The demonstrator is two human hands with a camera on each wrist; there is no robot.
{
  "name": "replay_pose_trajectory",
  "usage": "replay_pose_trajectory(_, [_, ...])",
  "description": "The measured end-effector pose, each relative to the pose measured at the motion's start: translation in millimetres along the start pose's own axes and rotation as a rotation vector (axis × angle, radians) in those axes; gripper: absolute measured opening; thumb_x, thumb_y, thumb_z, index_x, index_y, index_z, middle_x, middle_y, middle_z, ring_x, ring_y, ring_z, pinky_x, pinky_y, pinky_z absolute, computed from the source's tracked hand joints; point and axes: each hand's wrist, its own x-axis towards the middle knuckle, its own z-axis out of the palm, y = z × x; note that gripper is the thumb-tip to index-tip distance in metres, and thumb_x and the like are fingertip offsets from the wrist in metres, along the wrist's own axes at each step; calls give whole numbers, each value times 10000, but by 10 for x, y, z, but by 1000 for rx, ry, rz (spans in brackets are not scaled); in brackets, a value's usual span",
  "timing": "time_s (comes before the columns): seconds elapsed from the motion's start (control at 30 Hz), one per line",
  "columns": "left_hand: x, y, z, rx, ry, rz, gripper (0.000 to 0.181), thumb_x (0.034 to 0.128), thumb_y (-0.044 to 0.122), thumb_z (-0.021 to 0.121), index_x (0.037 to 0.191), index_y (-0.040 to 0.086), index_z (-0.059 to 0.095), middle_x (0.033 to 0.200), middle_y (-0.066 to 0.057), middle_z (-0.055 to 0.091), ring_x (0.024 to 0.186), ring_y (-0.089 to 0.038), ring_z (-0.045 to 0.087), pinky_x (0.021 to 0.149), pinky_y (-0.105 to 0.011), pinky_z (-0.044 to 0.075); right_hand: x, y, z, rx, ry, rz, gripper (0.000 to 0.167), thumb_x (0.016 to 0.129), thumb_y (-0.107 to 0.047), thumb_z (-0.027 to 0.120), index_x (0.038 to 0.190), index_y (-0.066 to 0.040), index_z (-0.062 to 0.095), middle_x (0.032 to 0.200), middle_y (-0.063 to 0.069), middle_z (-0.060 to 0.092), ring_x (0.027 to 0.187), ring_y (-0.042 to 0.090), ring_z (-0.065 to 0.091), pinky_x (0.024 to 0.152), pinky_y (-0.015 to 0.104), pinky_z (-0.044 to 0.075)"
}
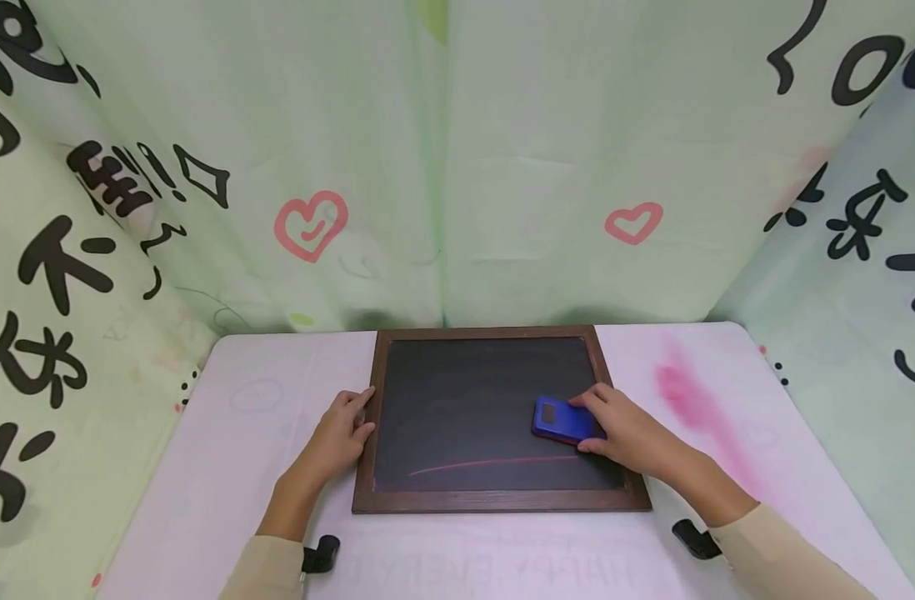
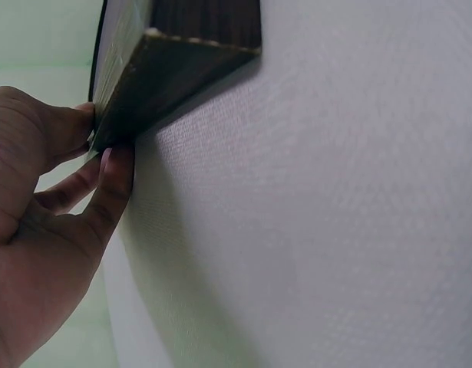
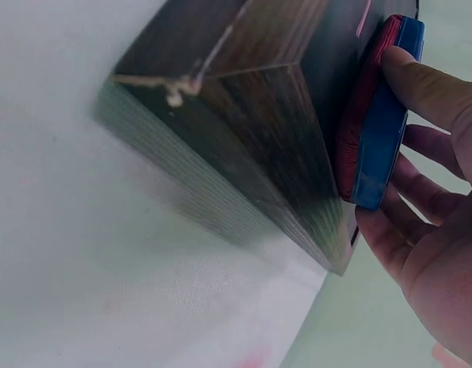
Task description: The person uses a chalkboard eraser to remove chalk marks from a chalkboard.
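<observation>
A small chalkboard in a dark brown wooden frame lies on the table, with one thin pink chalk line across its lower part. At the frame's left side, my left hand holds the edge; the left wrist view shows the thumb and fingers pinching the wooden frame. My right hand grips a blue chalkboard eraser on the board's right part, above the line's right end. From the right wrist, the eraser's red felt side faces the board, thumb and fingers on its blue back.
The white table carries a pink smear right of the board. Behind and beside the table hangs a pale green curtain with black writing and red hearts. A black strap piece sits at the right wrist.
</observation>
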Motion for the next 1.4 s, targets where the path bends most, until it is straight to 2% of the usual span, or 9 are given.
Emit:
replay_pose_trajectory(0.4, [11,1,13,-9,1,0,596,971,-15,659,1530,-23,453,1278,-216,531,887,-205,538,752,-344,490,-90,-71,61,6,-15,-57,585,841,-283,869,1301,-25,617,1202,97,598,1069,244,590,903,449,539])
replay_pose_trajectory(0.63, [7,0,4,-9,1,3,597,967,-19,662,1526,-30,454,1283,-222,530,881,-199,541,741,-329,491,-64,-184,98,-1,-32,-79,576,849,-309,862,1290,-30,619,1195,86,590,1065,223,572,892,429,532])
replay_pose_trajectory(0.97, [1,-15,9,-6,8,16,590,966,-17,663,1520,-35,461,1261,-216,533,860,-188,529,728,-312,469,93,-399,166,0,-64,-97,557,858,-330,852,1270,-39,617,1195,90,592,1086,245,580,925,432,531])
replay_pose_trajectory(1.4, [2,-24,11,-9,3,17,590,968,-18,658,1522,-38,456,1264,-219,528,868,-191,530,735,-311,475,403,-751,313,-17,-93,-205,581,881,-376,824,1289,-32,594,1186,99,584,1056,226,565,907,394,535])
